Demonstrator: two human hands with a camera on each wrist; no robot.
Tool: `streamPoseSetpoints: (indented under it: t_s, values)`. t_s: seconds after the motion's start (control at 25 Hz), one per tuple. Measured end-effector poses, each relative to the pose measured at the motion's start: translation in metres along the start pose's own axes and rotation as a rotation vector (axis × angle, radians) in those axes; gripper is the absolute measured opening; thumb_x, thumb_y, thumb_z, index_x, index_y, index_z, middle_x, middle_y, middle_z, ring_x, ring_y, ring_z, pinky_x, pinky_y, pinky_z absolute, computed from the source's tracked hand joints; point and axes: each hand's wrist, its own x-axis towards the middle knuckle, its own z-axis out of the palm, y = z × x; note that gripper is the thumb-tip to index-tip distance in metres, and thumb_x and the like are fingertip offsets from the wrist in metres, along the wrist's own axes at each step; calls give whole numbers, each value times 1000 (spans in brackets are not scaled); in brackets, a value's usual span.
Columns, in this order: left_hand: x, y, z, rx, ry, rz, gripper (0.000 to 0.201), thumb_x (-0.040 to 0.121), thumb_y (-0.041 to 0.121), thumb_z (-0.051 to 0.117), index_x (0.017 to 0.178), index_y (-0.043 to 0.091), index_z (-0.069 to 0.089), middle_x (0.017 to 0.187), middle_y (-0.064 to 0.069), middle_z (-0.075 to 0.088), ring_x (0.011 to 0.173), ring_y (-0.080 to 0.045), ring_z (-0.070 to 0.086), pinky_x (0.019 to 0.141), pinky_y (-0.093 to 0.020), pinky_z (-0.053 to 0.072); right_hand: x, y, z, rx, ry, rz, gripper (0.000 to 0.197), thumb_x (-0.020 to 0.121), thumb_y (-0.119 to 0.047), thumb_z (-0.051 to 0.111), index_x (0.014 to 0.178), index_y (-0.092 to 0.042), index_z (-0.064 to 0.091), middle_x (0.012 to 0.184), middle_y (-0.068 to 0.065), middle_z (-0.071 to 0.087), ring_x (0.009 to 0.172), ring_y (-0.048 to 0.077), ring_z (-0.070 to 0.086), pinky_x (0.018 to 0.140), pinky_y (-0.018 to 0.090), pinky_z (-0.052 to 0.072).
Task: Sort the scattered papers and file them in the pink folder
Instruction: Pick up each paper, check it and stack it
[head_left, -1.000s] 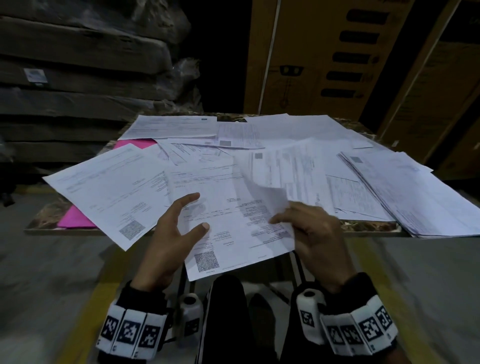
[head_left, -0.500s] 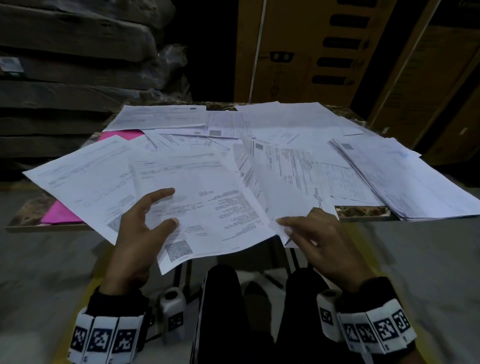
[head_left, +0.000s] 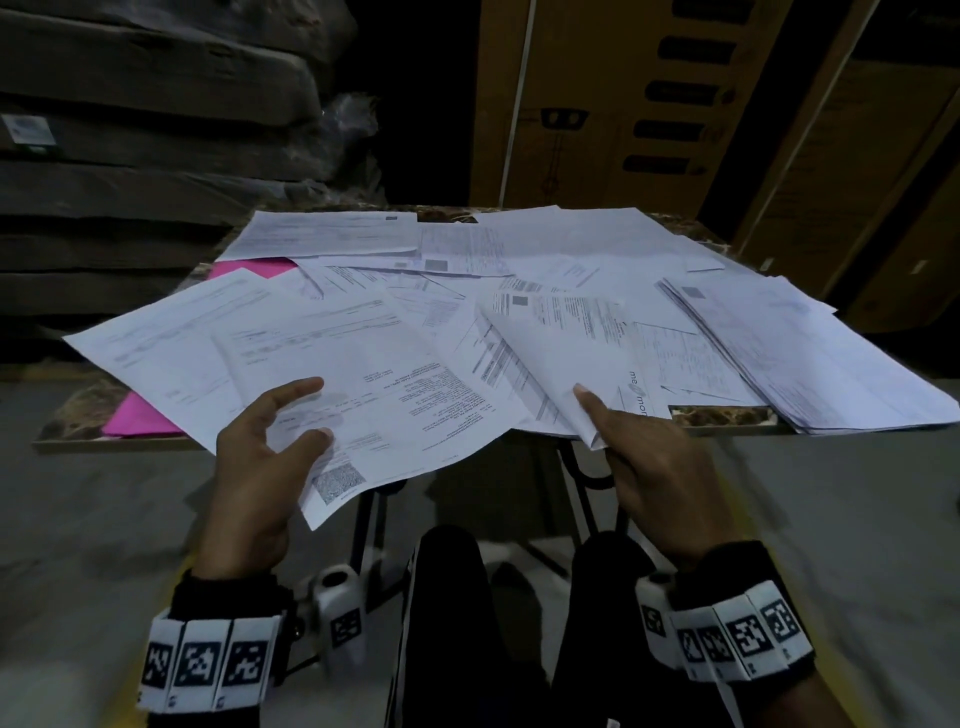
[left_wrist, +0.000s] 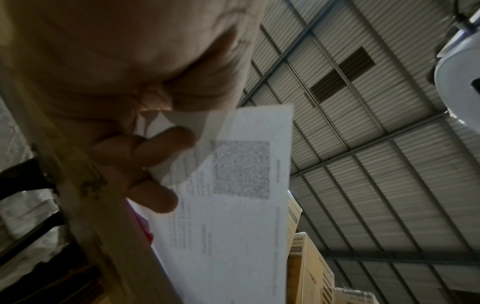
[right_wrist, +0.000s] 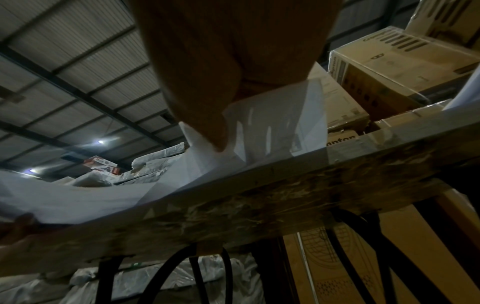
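The pink folder (head_left: 145, 415) lies at the worktop's (head_left: 727, 415) left side, mostly buried under loose papers (head_left: 571, 249), just beyond and left of the left hand (head_left: 260, 462). That hand pinches a printed sheet (head_left: 374, 384) by its near corner, thumb on top and fingers (left_wrist: 155, 197) underneath, the sheet overhanging the worktop's front edge. The right hand (head_left: 654, 467) pinches the near corner of another sheet (head_left: 561, 353) to the right, lifting it.
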Motion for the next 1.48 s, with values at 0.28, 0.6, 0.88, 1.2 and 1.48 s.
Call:
streamPoseSetpoints:
  t_s: [0.28,0.6,0.88,1.2,1.48]
  values:
    - [0,1,-7,-32,-5,-8,47,85,-16,61,115,19,71,120,1,67,107,-9,63,76,-13,54,4,17,-9,55,15,174,87,78,12,71,151,-21,37,68,-9,44,54,15,43,50,30,39]
    - [-3,5,0,-38,-6,-5,45,85,-17,60,113,18,72,117,-1,68,108,-19,65,78,-20,56,16,17,-25,144,265,349,75,95,-5,60,157,-17,20,85,14,65,67,21,60,72,32,54]
    - [-2,11,1,-65,82,52,47,83,-21,57,113,13,70,116,-9,68,97,-12,66,69,-9,54,36,-17,-13,181,-253,204,101,101,-25,53,139,-52,-37,111,7,71,70,15,64,70,36,60]
    - [-6,13,-6,-72,80,17,45,84,-20,57,111,14,71,109,0,70,88,-2,68,65,-10,53,28,-13,-1,163,-264,148,96,94,-2,54,156,-32,-12,124,-5,69,92,18,71,80,35,58]
    - [-6,12,2,-69,24,-14,45,85,-18,57,108,17,72,109,3,69,85,3,68,62,-9,52,26,6,-13,257,104,352,54,98,0,54,149,-11,42,82,7,69,63,16,60,54,19,42]
